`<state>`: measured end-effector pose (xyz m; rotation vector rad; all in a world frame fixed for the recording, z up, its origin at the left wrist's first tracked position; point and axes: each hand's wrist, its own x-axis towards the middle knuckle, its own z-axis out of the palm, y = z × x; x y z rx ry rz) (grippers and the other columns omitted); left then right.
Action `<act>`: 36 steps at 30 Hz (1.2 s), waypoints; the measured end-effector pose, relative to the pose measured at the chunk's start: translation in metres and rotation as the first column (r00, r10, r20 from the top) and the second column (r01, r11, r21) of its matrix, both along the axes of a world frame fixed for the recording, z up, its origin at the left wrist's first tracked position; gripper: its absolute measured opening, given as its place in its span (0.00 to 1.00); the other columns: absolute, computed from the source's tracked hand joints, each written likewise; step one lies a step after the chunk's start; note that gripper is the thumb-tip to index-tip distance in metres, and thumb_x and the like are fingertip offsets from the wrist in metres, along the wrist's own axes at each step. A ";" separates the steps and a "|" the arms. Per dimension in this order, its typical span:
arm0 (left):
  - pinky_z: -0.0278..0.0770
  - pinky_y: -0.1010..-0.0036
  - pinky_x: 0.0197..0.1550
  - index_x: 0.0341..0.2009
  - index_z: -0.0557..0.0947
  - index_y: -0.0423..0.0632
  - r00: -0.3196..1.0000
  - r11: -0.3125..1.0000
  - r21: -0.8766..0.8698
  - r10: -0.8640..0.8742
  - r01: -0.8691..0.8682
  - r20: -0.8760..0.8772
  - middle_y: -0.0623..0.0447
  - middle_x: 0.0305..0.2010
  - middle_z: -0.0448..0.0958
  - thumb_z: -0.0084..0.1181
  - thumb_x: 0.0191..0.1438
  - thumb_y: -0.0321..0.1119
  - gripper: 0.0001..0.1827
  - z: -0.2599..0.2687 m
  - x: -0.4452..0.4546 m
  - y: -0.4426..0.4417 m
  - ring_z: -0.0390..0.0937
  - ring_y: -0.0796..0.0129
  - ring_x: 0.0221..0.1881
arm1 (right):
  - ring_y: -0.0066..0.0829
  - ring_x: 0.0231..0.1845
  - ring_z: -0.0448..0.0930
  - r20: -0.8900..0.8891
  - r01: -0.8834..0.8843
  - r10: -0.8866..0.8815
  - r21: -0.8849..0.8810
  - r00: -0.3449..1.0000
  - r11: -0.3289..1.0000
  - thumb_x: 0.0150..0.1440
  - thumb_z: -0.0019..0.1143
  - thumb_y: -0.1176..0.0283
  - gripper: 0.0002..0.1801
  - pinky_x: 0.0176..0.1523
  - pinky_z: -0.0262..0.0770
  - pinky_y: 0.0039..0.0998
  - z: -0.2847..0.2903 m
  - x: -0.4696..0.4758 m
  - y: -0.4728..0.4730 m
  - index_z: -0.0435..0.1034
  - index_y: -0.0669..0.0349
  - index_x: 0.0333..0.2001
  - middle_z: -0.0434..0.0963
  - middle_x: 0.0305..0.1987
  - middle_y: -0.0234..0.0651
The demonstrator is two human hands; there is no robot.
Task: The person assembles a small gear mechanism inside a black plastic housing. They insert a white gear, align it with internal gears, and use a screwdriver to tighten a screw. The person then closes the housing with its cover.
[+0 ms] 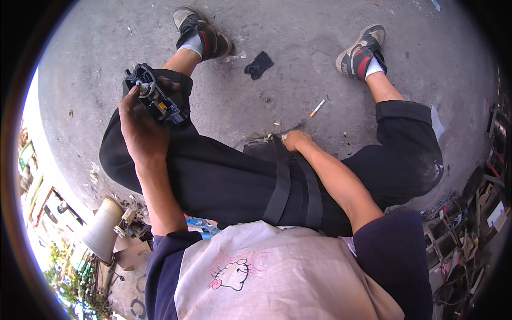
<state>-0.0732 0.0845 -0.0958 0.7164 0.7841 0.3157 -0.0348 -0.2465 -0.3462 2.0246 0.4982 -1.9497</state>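
My left hand (146,124) grips a black plastic housing (164,108) with a whitish round part and a small yellow piece inside, held above my left knee; the thumb presses near the round part. My right hand (297,140) is low between my legs, at the edge of a dark flat thing (260,149) on the ground; its fingers are mostly hidden, so what they hold cannot be told. Small pale bits lie beside them. Black straps (282,184) hang over my lap. Farther forward, a black plastic cover (259,65) lies on the concrete.
A cigarette (317,108) lies on the concrete floor (280,96) between my feet. A white ribbed spool or bucket (103,230) and wires stand at the lower left. Piled metal and plastic scrap (460,236) fills the right side.
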 end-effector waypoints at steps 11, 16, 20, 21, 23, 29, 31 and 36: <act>0.76 0.58 0.58 0.54 0.74 0.34 0.988 0.992 -0.105 -0.054 0.069 0.146 0.38 0.49 0.79 0.49 0.64 0.45 0.25 -0.010 -0.006 0.010 0.78 0.47 0.52 | 0.46 0.63 0.76 -0.149 -0.204 0.243 0.236 0.959 0.950 0.59 0.52 0.53 0.27 0.62 0.74 0.42 -0.018 -0.009 -0.012 0.76 0.61 0.55 0.76 0.62 0.46; 0.77 0.59 0.58 0.54 0.74 0.35 0.982 0.992 -0.116 -0.029 0.052 0.188 0.38 0.49 0.79 0.49 0.64 0.44 0.25 -0.011 -0.016 0.009 0.78 0.48 0.53 | 0.48 0.52 0.82 -0.169 0.029 0.019 0.280 0.985 0.960 0.54 0.59 0.53 0.25 0.53 0.77 0.40 0.017 0.030 0.000 0.80 0.65 0.44 0.82 0.48 0.50; 0.77 0.61 0.57 0.53 0.74 0.35 0.973 0.989 -0.087 -0.101 0.121 0.208 0.39 0.48 0.79 0.49 0.64 0.44 0.24 -0.007 -0.009 0.005 0.79 0.48 0.51 | 0.47 0.49 0.84 -0.007 0.051 -0.052 0.359 0.999 0.932 0.52 0.60 0.63 0.17 0.49 0.79 0.42 -0.026 0.001 -0.038 0.82 0.65 0.38 0.84 0.44 0.49; 0.77 0.61 0.56 0.53 0.75 0.35 0.976 0.989 -0.090 -0.099 0.119 0.194 0.39 0.48 0.79 0.49 0.64 0.44 0.24 -0.006 -0.009 0.005 0.79 0.49 0.51 | 0.47 0.48 0.84 0.024 -0.062 0.058 0.396 0.998 0.916 0.51 0.60 0.64 0.16 0.48 0.79 0.43 -0.034 -0.009 -0.043 0.82 0.65 0.37 0.84 0.42 0.49; 0.78 0.62 0.55 0.52 0.75 0.36 0.983 0.992 -0.080 -0.082 0.096 0.162 0.39 0.47 0.80 0.49 0.64 0.44 0.23 -0.009 -0.017 0.010 0.80 0.49 0.50 | 0.45 0.48 0.84 -0.069 0.023 -0.001 0.323 0.998 0.946 0.52 0.59 0.67 0.16 0.50 0.79 0.45 -0.005 0.007 -0.007 0.81 0.64 0.41 0.84 0.42 0.47; 0.78 0.63 0.54 0.50 0.75 0.36 0.996 1.000 -0.009 -0.008 0.008 0.085 0.41 0.45 0.80 0.47 0.64 0.45 0.22 -0.004 -0.013 0.005 0.80 0.50 0.49 | 0.47 0.48 0.82 0.329 0.073 -0.456 0.741 0.827 0.668 0.57 0.53 0.71 0.15 0.52 0.78 0.46 0.018 0.070 0.061 0.79 0.58 0.47 0.82 0.46 0.43; 0.79 0.65 0.49 0.48 0.76 0.35 0.999 1.000 0.013 -0.004 0.004 0.036 0.40 0.43 0.80 0.44 0.65 0.45 0.23 0.001 -0.007 0.000 0.81 0.53 0.45 | 0.45 0.57 0.77 0.437 -0.063 -0.399 0.733 0.806 0.677 0.57 0.53 0.74 0.20 0.57 0.75 0.44 0.009 0.098 0.091 0.74 0.56 0.55 0.77 0.57 0.39; 0.80 0.67 0.43 0.46 0.76 0.35 0.999 0.998 0.069 -0.011 0.014 -0.037 0.40 0.40 0.80 0.40 0.65 0.48 0.26 0.007 0.008 -0.011 0.81 0.57 0.39 | 0.40 0.69 0.65 0.656 -0.447 -0.084 0.596 0.750 0.667 0.54 0.54 0.80 0.36 0.67 0.63 0.45 -0.010 0.139 0.137 0.61 0.52 0.68 0.62 0.72 0.36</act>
